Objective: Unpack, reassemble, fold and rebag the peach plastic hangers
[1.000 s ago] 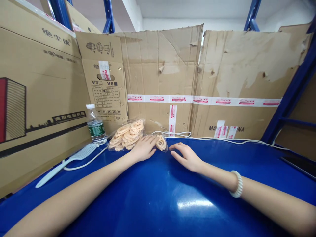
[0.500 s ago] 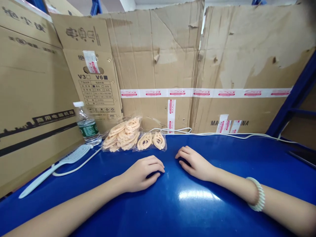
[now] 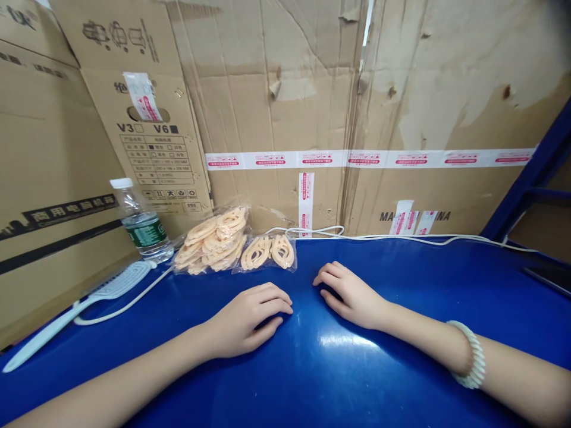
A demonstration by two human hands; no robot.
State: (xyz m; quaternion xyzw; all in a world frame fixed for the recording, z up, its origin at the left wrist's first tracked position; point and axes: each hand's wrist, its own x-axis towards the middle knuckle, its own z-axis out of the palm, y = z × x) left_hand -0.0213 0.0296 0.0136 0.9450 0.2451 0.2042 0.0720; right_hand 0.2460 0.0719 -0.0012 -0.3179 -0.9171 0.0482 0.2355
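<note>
I see left hand (image 3: 250, 315) and right hand (image 3: 350, 294) flat on blue counter (image 3: 401, 279), both empty, fingers loose. Small clip packet (image 3: 267, 252) lies near, untouched.

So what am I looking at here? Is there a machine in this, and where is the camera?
There is no machine: these are a person's two bare hands, filmed by one camera worn on the head, looking forward and down. The left hand and the right hand both rest palm down on a glossy blue table, fingers loosely curled, and hold nothing. The right wrist wears a white coiled band. Just beyond the left hand's fingers lies a small clear bag of peach-coloured plastic clips, and to its left a fuller bag of the same clips. Farther left stand a water bottle and a pale blue hairbrush lying flat. A white cable runs along the back edge. Worn cardboard boxes wall in the table.
</note>
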